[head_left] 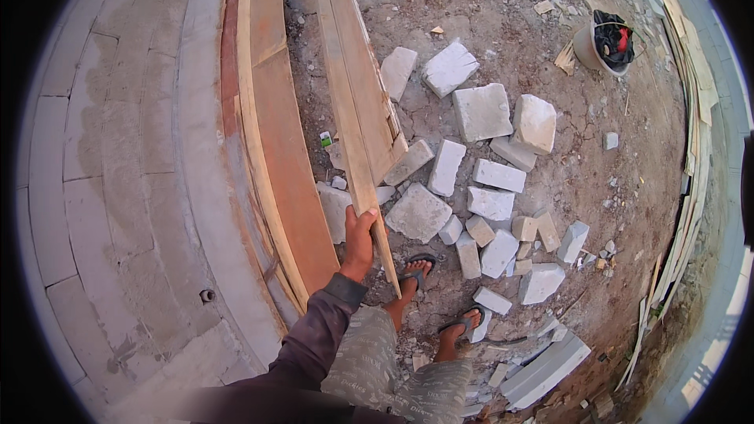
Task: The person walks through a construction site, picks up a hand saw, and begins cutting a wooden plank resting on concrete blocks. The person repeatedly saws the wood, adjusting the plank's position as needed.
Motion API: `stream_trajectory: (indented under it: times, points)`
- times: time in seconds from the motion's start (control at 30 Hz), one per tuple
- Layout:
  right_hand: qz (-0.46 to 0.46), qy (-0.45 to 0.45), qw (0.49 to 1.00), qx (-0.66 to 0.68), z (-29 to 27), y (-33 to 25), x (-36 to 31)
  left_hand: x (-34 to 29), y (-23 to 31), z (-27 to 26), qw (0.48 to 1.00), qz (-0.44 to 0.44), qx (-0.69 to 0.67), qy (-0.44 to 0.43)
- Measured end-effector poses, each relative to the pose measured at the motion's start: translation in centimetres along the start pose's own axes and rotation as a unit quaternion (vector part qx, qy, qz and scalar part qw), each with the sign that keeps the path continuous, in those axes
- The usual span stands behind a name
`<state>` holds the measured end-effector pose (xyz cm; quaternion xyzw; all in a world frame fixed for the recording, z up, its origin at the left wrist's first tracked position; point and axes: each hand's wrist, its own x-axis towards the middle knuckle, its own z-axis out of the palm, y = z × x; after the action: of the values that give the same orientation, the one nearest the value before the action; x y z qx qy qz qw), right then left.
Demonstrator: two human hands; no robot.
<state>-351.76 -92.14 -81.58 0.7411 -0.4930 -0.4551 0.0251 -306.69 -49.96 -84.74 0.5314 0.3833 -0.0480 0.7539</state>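
Observation:
My left hand (359, 245) is closed around the edge of a long, narrow wooden plank (353, 133), close to its near end. That end tapers past my fingers and hangs by my sandalled foot (416, 268). Against the plank's right side runs a wider board (363, 71) with a ragged edge; whether the two are joined I cannot tell. To the left, long reddish-brown boards (290, 161) with a pale timber edge lie along the wall. My right hand is out of the picture.
Several broken white blocks (483, 112) are strewn on the dirt ahead and to the right, some around my feet. A bucket (587, 49) with a black bag stands at the far right. Thin wooden strips (691, 180) line the right edge. A grey block wall (86, 188) rises on the left.

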Motion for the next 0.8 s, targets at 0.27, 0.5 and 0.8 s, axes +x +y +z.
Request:
stream_trajectory:
  times: [0.27, 0.5, 0.8]
  points:
    - [0.004, 0.067, 0.988, 0.136, 3.6, 4.0, -0.3, -10.0, -11.6, 4.0, 0.993, 0.018, 0.113, 0.039]
    - [-0.042, 0.042, 0.966, 0.250, 6.1, 4.3, 0.8, -14.6, -24.7, 6.5, 0.974, 0.019, 0.188, 0.128]
    - [0.083, -0.010, 0.935, 0.345, 16.3, 11.0, -0.9, -22.9, -26.2, 32.8, 0.982, -0.020, 0.164, 0.086]
